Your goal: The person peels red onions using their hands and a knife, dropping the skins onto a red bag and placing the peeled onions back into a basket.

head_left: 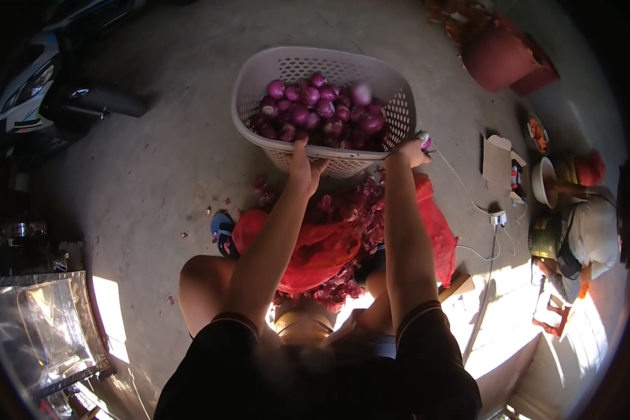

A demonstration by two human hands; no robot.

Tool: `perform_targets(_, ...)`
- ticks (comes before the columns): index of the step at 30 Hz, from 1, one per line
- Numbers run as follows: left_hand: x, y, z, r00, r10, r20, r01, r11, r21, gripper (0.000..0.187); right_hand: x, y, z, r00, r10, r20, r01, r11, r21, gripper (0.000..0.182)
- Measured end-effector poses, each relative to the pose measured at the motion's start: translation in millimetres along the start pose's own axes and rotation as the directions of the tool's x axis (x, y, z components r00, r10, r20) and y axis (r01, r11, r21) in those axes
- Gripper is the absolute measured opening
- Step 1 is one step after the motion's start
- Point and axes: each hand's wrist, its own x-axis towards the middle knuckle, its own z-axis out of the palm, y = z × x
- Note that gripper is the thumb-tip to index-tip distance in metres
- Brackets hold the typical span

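Note:
A light grey plastic basket (pixel 392 70) with perforated sides holds many peeled red onions (pixel 325 108). One of them looks blurred near the right side. My left hand (pixel 305 169) is closed on the basket's near rim, thumb over the edge and fingers outside. My right hand (pixel 408 152) presses against the near right corner of the rim. A purple-and-white onion (pixel 425 142) shows at its fingertips; the grip is partly hidden. Below the basket, between my legs, lie a red mesh sack (pixel 315 255) and a heap of onion skins (pixel 367 210).
A power strip (pixel 498 218) with cables lies to the right, near an open cardboard box (pixel 498 164). Beyond it a person (pixel 588 231) sits bent by a white basin (pixel 543 182). Red tubs (pixel 500 56) stand upper right, and a motorbike (pixel 38 87) upper left.

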Motion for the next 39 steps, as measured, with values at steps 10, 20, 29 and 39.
perform_targets(10,-200.1,-99.8,-109.1,0.756,-0.617,0.22,-0.394,-0.16,0.905,0.029,28.8,17.6,-2.8,0.984,-0.165,-0.07,0.139,0.947,-0.289,0.052)
perform_targets(20,-220.6,-114.3,-162.7,0.506,-0.851,-0.139,-0.501,-0.421,0.756,0.036,32.1,15.8,-13.3,0.976,-0.203,0.072,0.215,0.899,-0.381,0.056)
perform_targets(29,-214.8,-112.3,-171.2,0.535,-0.834,-0.136,-0.501,-0.443,0.743,0.036,51.8,14.4,-26.2,0.979,-0.019,0.201,0.079,0.952,-0.297,0.073)
perform_targets(39,-210.3,-108.9,-176.0,0.534,-0.832,-0.149,-0.497,-0.452,0.741,0.037,62.6,18.1,-40.7,0.88,0.189,0.436,-0.122,0.976,-0.179,0.044)
